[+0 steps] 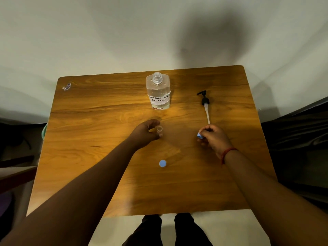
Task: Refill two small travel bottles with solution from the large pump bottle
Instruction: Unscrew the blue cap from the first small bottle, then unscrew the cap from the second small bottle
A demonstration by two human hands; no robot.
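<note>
The large clear bottle with a handwritten label stands open at the back middle of the wooden table, its pump removed. The black pump with its white tube lies on the table to the right. My left hand grips a small clear travel bottle, which is uncapped and upright. My right hand pinches a small blue cap just above the table. A second small bottle with a blue cap stands nearer the front, between my arms.
A small crumpled wrapper lies at the back left corner of the table. A pale wall rises behind the table. Dark furniture stands to the left and right, and my legs show below the front edge.
</note>
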